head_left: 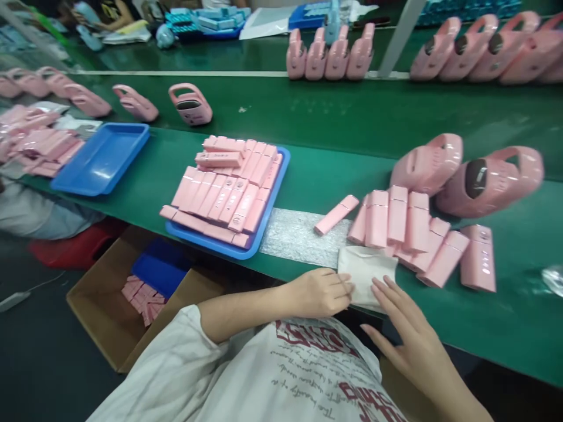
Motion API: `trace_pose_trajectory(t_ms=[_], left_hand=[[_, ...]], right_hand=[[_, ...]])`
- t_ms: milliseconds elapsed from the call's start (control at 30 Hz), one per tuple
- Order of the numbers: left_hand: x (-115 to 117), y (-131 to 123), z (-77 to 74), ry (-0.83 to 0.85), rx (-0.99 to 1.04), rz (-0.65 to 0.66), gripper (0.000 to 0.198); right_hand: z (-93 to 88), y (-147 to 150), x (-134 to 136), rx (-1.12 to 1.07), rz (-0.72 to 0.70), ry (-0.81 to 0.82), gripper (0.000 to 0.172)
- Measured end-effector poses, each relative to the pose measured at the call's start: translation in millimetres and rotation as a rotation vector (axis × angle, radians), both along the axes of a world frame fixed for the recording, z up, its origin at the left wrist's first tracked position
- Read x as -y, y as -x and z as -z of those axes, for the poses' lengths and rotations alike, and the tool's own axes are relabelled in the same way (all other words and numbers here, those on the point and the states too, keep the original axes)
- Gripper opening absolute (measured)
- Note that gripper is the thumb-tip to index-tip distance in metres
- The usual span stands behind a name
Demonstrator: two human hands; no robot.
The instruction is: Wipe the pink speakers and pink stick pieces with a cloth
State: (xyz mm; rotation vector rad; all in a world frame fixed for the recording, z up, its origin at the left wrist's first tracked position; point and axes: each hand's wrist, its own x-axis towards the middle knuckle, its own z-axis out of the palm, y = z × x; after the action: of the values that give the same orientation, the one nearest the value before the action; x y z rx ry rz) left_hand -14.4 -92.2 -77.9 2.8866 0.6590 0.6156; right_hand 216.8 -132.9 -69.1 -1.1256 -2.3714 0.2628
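Note:
A folded white cloth [364, 271] lies at the near edge of the green bench. My left hand [323, 292] is at its left side, fingers curled together on the cloth's edge. On the right, my right hand [407, 331] is spread, its fingertips resting on the cloth and the thumb held apart. Just beyond lies a cluster of pink rectangular cases [397, 214], some upright and some leaning. One single pink case [336, 215] lies on a strip of bubble wrap [303, 237] to the left of them. Another pink case [478, 258] stands at the right.
A blue tray [285, 167] full of pink cases is on my left, with another blue tray [103, 158] farther along. Pink handled devices [495, 179] stand behind the cluster and on the conveyor [259, 111]. A cardboard box [97, 299] sits below the bench.

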Motion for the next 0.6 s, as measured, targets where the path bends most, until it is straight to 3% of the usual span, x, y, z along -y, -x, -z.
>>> trace_pose_trajectory(t_ms=[133,233,367,467,533,600], left_hand=[[-2.2,1.0,0.6,0.014,0.027,-0.020,0.031],[-0.8,-0.4,-2.0,-0.010,0.049,-0.014,0.034],[11.2,-5.1,-10.7,0.048,0.124,-0.050,0.033],[12.5,2.6,-28.2,0.162,0.240,-0.018,0.027],[0.2,23.0,-44.8,0.132,0.257,-0.043,0.029],[-23.4,59.4,-63.1,0.054,0.220,-0.254,0.032]], right_hand=[[13.2,11.5,-22.2,0.100,-0.209,-0.133,0.065],[18.8,12.5,-26.7,0.100,-0.254,-0.229,0.058],[22.1,13.0,-17.8,0.034,-0.241,-0.233,0.039],[21.7,13.1,-13.9,-0.017,-0.166,-0.178,0.028],[17.8,10.5,-15.6,-0.048,-0.126,-0.102,0.027],[12.2,4.0,-17.9,-0.091,-0.034,0.036,0.025]])
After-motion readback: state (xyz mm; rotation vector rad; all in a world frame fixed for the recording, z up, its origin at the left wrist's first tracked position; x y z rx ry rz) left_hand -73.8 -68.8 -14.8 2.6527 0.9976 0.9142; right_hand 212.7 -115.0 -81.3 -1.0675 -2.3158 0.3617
